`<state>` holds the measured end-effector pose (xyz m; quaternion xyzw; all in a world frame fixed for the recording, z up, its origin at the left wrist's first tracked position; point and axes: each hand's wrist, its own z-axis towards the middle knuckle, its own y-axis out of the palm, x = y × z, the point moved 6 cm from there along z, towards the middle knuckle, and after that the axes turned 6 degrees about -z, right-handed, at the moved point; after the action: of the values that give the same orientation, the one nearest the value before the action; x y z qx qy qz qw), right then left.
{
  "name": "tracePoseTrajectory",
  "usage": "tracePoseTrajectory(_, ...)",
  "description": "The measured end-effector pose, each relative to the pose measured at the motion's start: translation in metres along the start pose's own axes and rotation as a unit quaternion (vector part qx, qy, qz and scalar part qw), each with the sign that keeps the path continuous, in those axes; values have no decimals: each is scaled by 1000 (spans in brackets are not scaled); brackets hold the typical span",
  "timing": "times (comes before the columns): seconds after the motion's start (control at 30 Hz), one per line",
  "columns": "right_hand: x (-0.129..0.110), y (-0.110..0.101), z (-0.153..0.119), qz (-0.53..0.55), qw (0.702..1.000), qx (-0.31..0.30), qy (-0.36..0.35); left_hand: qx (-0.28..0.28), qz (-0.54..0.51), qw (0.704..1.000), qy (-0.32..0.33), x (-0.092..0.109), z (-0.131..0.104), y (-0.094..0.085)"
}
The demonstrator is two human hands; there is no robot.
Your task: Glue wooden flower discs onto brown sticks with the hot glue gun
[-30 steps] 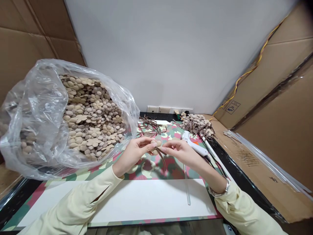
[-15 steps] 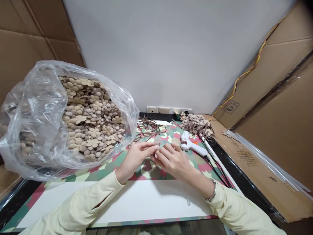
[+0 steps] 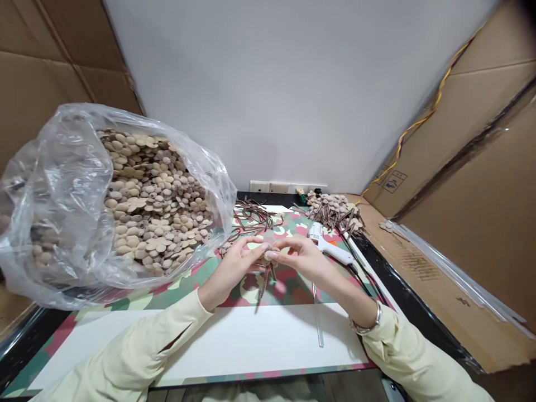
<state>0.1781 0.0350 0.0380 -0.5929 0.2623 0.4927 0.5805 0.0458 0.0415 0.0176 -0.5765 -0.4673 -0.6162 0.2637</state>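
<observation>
While a glossy black counter (image 3: 412, 287) carries the whole spread, a green, red and cream camouflage-patterned sheet (image 3: 247, 296) covers much of it, presumably to protect the surface. Over on the left slumps a big clear plastic bag (image 3: 71, 162), packed with beige and greyish petal-shaped pieces (image 3: 159, 229), its mouth gaping towards the middle, which looks handy for the left side. Down in front lies a long white flat board (image 3: 201, 338), right beneath the forearms. Back right, a heap of similar pieces with brown strips (image 3: 333, 211) sits apart, likely to keep it from mixing with the bagful.

And here are the hands! The left hand's grip (image 3: 234, 263) pinches from one side, the right hand's grip (image 3: 310, 261) from the other, both closed on a small beige-grey flower-shaped piece (image 3: 271, 254) raised over the sheet, probably to steady it between fingertips. Just beyond the right hand rests a white glue gun (image 3: 335, 252), handle angled towards that side, seemingly for easy reach; loose brown thin strips (image 3: 255, 215) lie behind. Near the right wrist, a slim clear stick (image 3: 319, 321) overlaps the board. Smallest of all, narrow brown strip ends (image 3: 264, 282) dangle below the flower; whether they are fastened, I can't tell.
</observation>
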Motion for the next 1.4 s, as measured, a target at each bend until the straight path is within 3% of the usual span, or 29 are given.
tracePoseTrajectory(0.17, 6, -6, 0, 118, 991, 44, 49, -53, 18, 998, -8, -7, -4, 11)
tracePoseTrajectory(0.33, -8, -15, -3, 149, 986, 78, 9, -96, 62, 993, -30, -12, -8, 18)
tracePoseTrajectory(0.4, -16, -35, -2, 124, 985, 117, -21, -120, 41, 990, -57, -15, -10, 18)
tracePoseTrajectory(0.5, -19, -95, 3, 54, 966, 249, -44, -190, -59, 972, -125, -21, -13, 22)
tracePoseTrajectory(0.57, -6, -139, 12, -4, 946, 324, -4, -242, -159, 945, -155, -21, -17, 26)
tracePoseTrajectory(0.63, 16, -171, 26, -97, 934, 334, 77, -280, -247, 913, -162, -17, -21, 29)
tracePoseTrajectory(0.73, 48, -196, 40, -153, 916, 346, 133, -323, -337, 869, -165, -10, -28, 33)
tracePoseTrajectory(0.87, 63, -203, 38, -239, 870, 401, 162, -371, -406, 816, -177, -4, -38, 36)
tracePoseTrajectory(0.97, 45, -189, 28, -293, 844, 426, 142, -401, -439, 783, -184, -4, -43, 37)
tracePoseTrajectory(1.03, 22, -162, 17, -306, 854, 407, 109, -411, -448, 771, -188, -5, -45, 38)
tracePoseTrajectory(1.17, -49, -68, -14, -261, 930, 243, -89, -418, -443, 767, -202, -10, -48, 39)
tracePoseTrajectory(1.23, -78, -25, -32, -243, 940, 166, -171, -416, -433, 772, -208, -11, -48, 40)
tracePoseTrajectory(1.3, -97, 2, -46, -289, 913, 144, -248, -409, -422, 781, -210, -12, -47, 40)
tracePoseTrajectory(1.4, -102, 16, -51, -354, 869, 151, -310, -409, -411, 788, -207, -11, -46, 40)
